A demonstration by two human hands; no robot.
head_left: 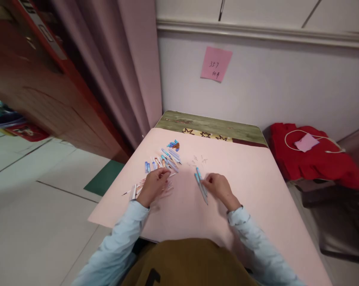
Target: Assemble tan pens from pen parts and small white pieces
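My left hand (153,185) is closed in a pinch over the left part of the pink-covered table. A slim white stick (172,174) shows at its fingertips; I cannot tell whether they grip it. Thin refill-like sticks (167,190) and a white case-like piece (133,192) lie under and beside this hand. Just beyond it are several blue, white and brown pen parts (167,159). My right hand (220,187) pinches at the side of a blue-and-grey pen (198,174). Another similar pen (200,188) lies alongside, with its tip toward me.
Small clear pieces (200,159) and a heap of blue and brown bits (174,145) lie farther back on the pink cover (241,171). A wall with a pink note (216,64) stands behind. Red cloth (310,159) with a white cable is at right, a wooden door (48,87) at left.
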